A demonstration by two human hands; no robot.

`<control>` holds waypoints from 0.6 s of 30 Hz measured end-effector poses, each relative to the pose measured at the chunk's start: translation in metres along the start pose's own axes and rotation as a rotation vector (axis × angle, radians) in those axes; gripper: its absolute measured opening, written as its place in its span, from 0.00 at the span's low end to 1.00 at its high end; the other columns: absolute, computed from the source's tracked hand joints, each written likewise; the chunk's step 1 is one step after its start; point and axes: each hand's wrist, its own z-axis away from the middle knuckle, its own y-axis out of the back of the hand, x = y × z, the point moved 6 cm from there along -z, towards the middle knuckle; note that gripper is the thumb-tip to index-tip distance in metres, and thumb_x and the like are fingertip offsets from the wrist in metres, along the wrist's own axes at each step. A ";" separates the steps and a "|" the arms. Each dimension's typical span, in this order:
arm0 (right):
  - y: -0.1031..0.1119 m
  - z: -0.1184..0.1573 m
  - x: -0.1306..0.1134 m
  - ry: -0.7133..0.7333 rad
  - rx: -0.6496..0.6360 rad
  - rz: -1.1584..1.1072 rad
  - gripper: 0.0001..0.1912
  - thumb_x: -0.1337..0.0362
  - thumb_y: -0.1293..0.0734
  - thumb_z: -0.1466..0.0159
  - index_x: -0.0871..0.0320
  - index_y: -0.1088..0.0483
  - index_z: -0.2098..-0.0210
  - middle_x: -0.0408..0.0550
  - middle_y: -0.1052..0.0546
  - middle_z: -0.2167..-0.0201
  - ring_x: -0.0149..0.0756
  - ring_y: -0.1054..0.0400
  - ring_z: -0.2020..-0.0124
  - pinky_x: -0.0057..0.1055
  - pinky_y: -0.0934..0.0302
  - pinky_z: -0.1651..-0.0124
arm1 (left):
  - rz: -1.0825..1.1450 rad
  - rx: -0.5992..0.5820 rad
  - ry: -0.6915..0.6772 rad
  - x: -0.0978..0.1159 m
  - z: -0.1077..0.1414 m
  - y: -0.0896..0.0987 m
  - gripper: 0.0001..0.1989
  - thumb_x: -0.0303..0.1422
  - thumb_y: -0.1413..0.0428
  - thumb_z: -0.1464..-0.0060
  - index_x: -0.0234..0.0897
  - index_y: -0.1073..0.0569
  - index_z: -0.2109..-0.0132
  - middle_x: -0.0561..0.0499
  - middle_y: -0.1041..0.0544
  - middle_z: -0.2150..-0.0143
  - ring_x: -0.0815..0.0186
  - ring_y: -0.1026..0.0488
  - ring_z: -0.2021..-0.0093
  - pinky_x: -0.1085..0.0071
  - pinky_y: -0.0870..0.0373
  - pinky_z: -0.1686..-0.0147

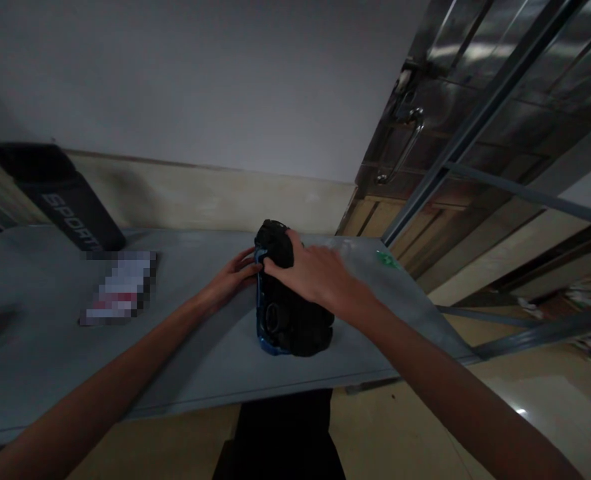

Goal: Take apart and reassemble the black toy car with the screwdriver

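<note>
A bulky black object with a shiny blue edge (300, 327) lies lengthwise on the grey tabletop, close to its front edge. Its exact kind is hard to make out in the dim light. A round, ring-like part shows on its near left side. My right hand (313, 270) is laid across its far half, thumb and fingers closed over it. From the left, my left hand (233, 277) has its fingers and thumb bent against the blue edge, steadying that side. The surface under my right palm is hidden.
A dark box lettered "SPORT" (70, 200) leans at the back left, and a blurred-out flat packet (118, 290) lies before it. A small green scrap (387, 259) is at the right. Metal shelf posts (425, 193) rise beside a door with a handle (405, 147).
</note>
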 end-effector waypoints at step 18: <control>-0.036 -0.019 -0.011 0.060 -0.047 0.189 0.39 0.38 0.41 0.18 0.66 0.27 0.30 0.72 0.13 0.45 0.64 0.17 0.42 0.51 0.27 0.41 | -0.019 0.004 0.012 0.002 0.003 -0.002 0.32 0.39 0.29 0.39 0.45 0.21 0.29 0.41 0.16 0.32 0.43 0.20 0.29 0.50 0.20 0.33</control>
